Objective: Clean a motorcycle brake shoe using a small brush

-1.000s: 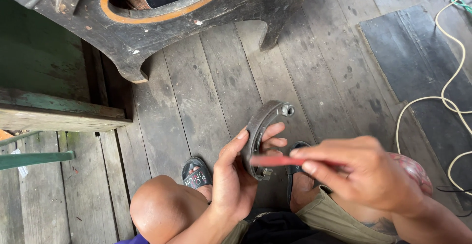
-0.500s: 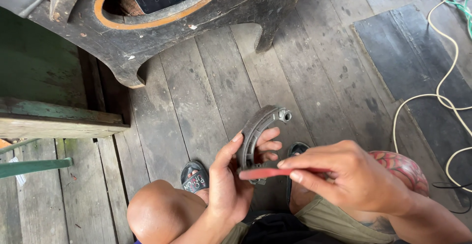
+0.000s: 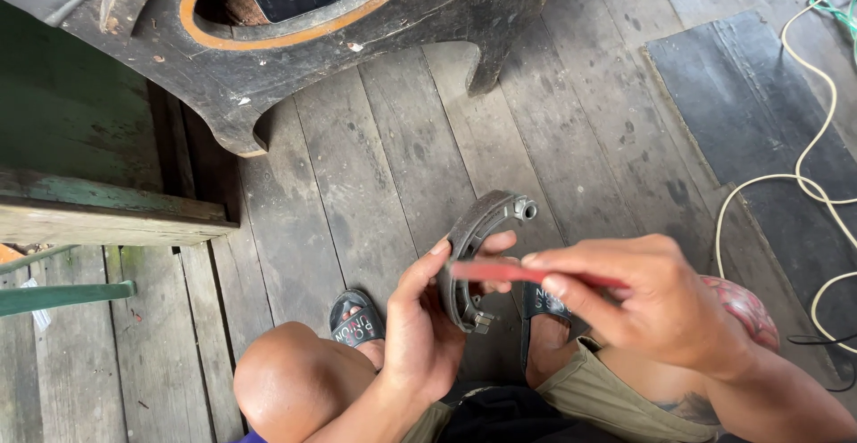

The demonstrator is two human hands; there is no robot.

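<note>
One brake shoe point(image 3: 473, 260), two sandals point(image 3: 355, 318)

Bare floorboards point(image 3: 375, 166) ahead leave passing room; the dark wooden stand point(image 3: 428, 14) (far side) and cream cable point(image 3: 803, 175) hem it.

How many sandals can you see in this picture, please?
2: one black sandal on the planks between the left knee and the left hand, the other sandal largely hidden under the right hand.
</note>
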